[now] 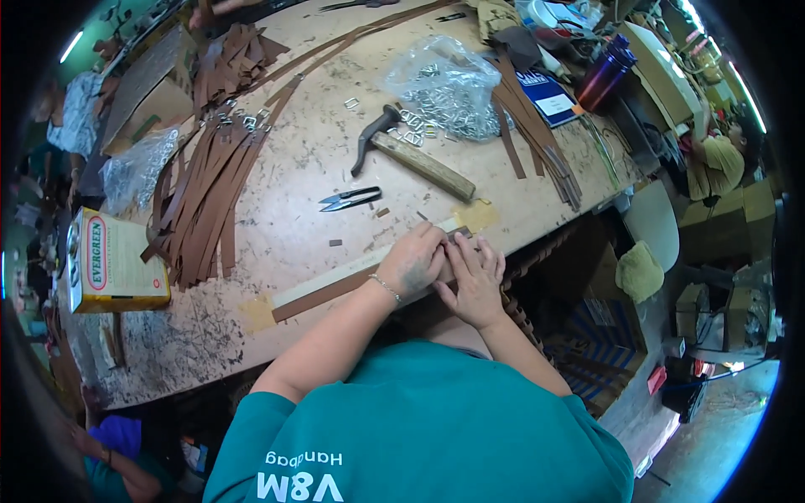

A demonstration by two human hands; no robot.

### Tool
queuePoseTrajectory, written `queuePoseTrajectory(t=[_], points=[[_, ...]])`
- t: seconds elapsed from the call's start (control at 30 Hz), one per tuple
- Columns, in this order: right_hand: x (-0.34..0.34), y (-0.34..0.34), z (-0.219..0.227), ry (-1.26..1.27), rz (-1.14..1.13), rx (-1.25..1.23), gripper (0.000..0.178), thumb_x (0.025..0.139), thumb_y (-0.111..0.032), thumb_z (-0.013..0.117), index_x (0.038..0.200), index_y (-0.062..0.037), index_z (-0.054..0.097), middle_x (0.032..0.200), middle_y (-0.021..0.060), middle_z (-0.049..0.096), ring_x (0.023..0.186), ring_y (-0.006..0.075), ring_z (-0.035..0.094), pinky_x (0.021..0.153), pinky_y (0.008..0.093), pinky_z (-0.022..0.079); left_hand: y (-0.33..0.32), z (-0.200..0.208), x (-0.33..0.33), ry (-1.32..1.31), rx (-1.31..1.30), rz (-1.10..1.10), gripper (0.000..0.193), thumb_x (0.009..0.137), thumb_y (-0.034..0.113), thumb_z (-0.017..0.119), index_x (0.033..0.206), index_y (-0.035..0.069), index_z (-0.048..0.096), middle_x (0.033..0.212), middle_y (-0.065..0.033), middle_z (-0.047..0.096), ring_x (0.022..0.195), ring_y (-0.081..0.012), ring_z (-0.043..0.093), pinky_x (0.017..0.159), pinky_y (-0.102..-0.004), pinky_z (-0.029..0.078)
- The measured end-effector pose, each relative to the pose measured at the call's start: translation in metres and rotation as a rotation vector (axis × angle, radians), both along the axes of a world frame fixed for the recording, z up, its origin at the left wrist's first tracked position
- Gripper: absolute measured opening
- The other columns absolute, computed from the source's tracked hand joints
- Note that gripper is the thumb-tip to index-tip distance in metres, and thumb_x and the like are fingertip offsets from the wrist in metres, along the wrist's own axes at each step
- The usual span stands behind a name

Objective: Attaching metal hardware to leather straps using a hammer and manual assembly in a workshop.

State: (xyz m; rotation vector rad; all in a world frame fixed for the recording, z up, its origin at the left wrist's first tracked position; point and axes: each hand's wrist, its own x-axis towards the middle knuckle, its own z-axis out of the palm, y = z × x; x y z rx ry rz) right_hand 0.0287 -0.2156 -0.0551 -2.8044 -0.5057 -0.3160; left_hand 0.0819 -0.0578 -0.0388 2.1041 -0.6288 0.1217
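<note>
Both hands meet at the front edge of the table, over the right part of a brown leather-like strip (325,299). My left hand (412,261), a bracelet at its wrist, is closed with fingertips pinched on the strip. Beside it, my right hand (475,281) bends its fingers over the same end, thumb toward the left hand. What lies directly under the fingertips is mostly hidden. Along the strip's far side runs a pale straight bar (331,282), with yellowish tape (258,313) at its left end and another tape piece (477,215) near its right end.
Beyond the hands lie thread snips (350,199) and a wooden-handled hammer (423,166). A plastic bag of metal rings (453,92) sits farther back. Brown strips (210,197) and a rectangular can (117,264) occupy the left; more strips (524,109) and a purple bottle (605,74) stand right.
</note>
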Motion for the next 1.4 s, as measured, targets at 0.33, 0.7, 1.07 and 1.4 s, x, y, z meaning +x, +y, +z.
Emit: queuePoseTrajectory(t=[0.33,0.7,1.07,1.4], points=[[0.1,-0.044,0.066,0.004,-0.034,0.603,0.015,0.079,-0.013,0.061,0.089,-0.0009,0.063,0.087,0.0141,0.062,0.082,0.0263,0.059,0.075,0.0332,0.046,0.0,0.004,0.004,0.028,0.063,0.005,0.012,0.074,0.007,0.055,0.085,0.002,0.053,0.079,-0.0166,0.051,0.075,-0.0335,0.054,0.067,-0.0385,0.046],[0.214,-0.021,0.032,0.061,-0.047,0.414,0.019,0.074,-0.018,0.064,0.086,-0.0043,0.066,0.083,0.0141,0.063,0.079,0.0307,0.06,0.073,0.0377,0.048,-0.002,0.001,0.006,0.033,0.081,0.008,0.01,0.074,0.007,0.056,0.083,0.003,0.056,0.08,-0.0154,0.052,0.075,-0.0317,0.054,0.067,-0.0364,0.046],[0.215,-0.009,0.013,0.045,-0.076,0.229,0.016,0.072,-0.021,0.067,0.086,-0.0147,0.068,0.09,0.0112,0.058,0.091,0.0292,0.053,0.081,0.0386,0.045,0.0,-0.002,0.0,0.011,-0.004,0.036,0.011,0.07,0.006,0.06,0.08,0.002,0.061,0.08,-0.0136,0.052,0.074,-0.028,0.055,0.066,-0.0334,0.047],[0.196,-0.028,0.004,-0.074,-0.108,0.08,0.013,0.078,-0.014,0.057,0.085,-0.003,0.058,0.088,0.0143,0.057,0.09,0.0323,0.054,0.081,0.0411,0.044,-0.004,-0.002,0.006,0.031,-0.007,0.044,0.01,0.07,0.006,0.059,0.08,0.002,0.061,0.079,-0.0137,0.052,0.073,-0.0285,0.055,0.065,-0.0336,0.047]])
